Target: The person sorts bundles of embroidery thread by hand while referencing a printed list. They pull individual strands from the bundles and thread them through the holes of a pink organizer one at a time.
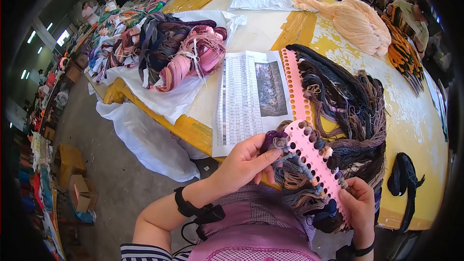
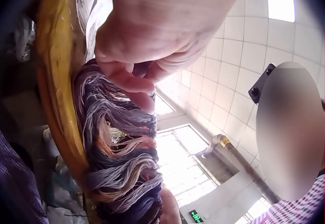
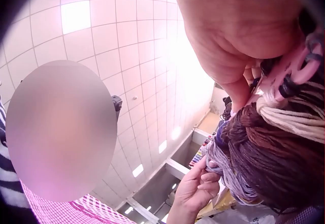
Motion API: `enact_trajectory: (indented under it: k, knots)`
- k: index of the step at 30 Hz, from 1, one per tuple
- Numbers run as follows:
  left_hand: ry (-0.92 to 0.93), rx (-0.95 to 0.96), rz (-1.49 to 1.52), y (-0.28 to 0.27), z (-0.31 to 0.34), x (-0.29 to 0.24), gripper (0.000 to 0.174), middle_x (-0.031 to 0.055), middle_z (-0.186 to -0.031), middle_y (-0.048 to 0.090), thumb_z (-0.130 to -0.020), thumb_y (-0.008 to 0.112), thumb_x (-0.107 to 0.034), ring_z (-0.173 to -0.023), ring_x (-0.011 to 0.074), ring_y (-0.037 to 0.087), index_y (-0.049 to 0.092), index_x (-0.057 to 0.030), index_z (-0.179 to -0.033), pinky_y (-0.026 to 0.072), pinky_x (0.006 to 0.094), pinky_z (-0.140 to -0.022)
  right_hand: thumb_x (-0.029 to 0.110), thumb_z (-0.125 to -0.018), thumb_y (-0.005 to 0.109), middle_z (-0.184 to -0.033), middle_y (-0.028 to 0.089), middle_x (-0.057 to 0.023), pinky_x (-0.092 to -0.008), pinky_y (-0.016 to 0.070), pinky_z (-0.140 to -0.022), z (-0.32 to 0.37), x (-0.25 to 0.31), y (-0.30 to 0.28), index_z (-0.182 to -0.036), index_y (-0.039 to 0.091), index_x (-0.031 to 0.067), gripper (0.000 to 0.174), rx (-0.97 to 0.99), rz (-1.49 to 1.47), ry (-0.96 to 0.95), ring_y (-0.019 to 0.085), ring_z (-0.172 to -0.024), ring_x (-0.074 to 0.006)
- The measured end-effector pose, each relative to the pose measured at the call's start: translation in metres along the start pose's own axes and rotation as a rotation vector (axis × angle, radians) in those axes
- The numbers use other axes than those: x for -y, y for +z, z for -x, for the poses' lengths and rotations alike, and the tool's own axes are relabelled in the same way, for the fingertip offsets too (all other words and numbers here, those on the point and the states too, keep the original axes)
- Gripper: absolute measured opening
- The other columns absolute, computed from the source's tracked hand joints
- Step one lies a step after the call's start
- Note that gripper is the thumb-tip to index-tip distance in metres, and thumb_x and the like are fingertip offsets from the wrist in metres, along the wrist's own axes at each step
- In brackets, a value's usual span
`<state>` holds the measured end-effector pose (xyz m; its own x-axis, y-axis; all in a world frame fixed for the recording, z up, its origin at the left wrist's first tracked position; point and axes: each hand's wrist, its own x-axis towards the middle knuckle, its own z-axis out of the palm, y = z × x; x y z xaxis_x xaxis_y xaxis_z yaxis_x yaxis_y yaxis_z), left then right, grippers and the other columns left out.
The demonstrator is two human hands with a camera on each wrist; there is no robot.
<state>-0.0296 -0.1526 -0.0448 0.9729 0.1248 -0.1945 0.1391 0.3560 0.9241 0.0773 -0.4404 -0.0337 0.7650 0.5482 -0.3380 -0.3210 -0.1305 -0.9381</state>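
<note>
A pink perforated card with thread bundles looped through holes along both edges is held over the lap, tilted. My left hand pinches grey-purple threads at the card's upper left end. My right hand grips the card's lower right edge, thumb on its face. In the left wrist view, threads in grey, orange and dark blue hang below the left hand. In the right wrist view, dark brown and cream threads hang beside the right hand.
A printed chart lies beside a second pink card with dark threads. Colourful skeins lie on white plastic at left. A peach bundle and a black skein rest on the yellow table. People are in the background.
</note>
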Motion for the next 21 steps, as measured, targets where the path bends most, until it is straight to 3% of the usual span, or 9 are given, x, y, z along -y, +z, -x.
enact_trajectory:
  k: [6, 9, 11, 16, 21]
  knots:
    - [-0.003, -0.015, 0.035, 0.0, 0.001, -0.002, 0.024, 0.0022, -0.083, 0.06, -0.098, 0.056, -0.02, -0.059, 0.0112, 0.063, 0.054, -0.0028, -0.115, 0.0402, 0.0176, -0.043, -0.001, -0.088, 0.062, -0.085, 0.063, 0.0006, -0.0164, 0.0438, -0.068, -0.001, 0.001, 0.0, -0.098, 0.06, -0.0031, 0.011, 0.005, 0.01, 0.007, 0.056, -0.075, -0.0023]
    - [-0.04, -0.004, 0.033, 0.0, 0.001, -0.002, 0.027, -0.0012, -0.079, 0.06, -0.096, 0.061, -0.023, -0.058, 0.0055, 0.059, 0.057, -0.0022, -0.112, 0.0385, 0.0159, -0.045, 0.0, -0.088, 0.063, -0.085, 0.063, 0.0013, -0.0161, 0.0432, -0.067, -0.001, 0.002, 0.002, -0.097, 0.06, -0.0026, 0.011, -0.031, -0.001, 0.016, 0.055, -0.075, -0.0021]
    - [-0.029, -0.042, -0.079, 0.002, 0.001, -0.005, 0.021, 0.0011, -0.077, 0.061, -0.092, 0.065, -0.013, -0.053, 0.0071, 0.055, 0.061, 0.0003, -0.107, 0.0382, 0.017, -0.045, 0.001, -0.088, 0.064, -0.084, 0.062, 0.002, -0.0158, 0.0427, -0.067, -0.002, 0.002, 0.001, -0.098, 0.06, -0.0023, 0.011, -0.003, 0.009, 0.024, 0.055, -0.075, -0.0018]
    - [-0.098, 0.05, 0.024, 0.008, -0.003, -0.008, 0.028, 0.0027, -0.085, 0.065, -0.085, 0.072, -0.005, -0.058, 0.0049, 0.053, 0.063, 0.0007, -0.111, 0.0418, 0.0183, -0.049, 0.004, -0.088, 0.065, -0.082, 0.061, 0.003, -0.0154, 0.0397, -0.064, -0.002, 0.004, 0.0, -0.098, 0.061, -0.0027, 0.012, 0.021, 0.022, 0.034, 0.052, -0.072, -0.0005]
    - [-0.039, 0.004, 0.055, 0.009, -0.007, 0.006, 0.026, 0.0023, -0.089, 0.065, -0.086, 0.071, -0.006, -0.06, 0.0051, 0.055, 0.063, -0.0003, -0.11, 0.0413, 0.0182, -0.051, 0.003, -0.088, 0.065, -0.082, 0.061, 0.0028, -0.0154, 0.0399, -0.063, -0.001, 0.003, -0.001, -0.098, 0.061, -0.0027, 0.012, 0.014, 0.018, 0.039, 0.052, -0.072, -0.0006]
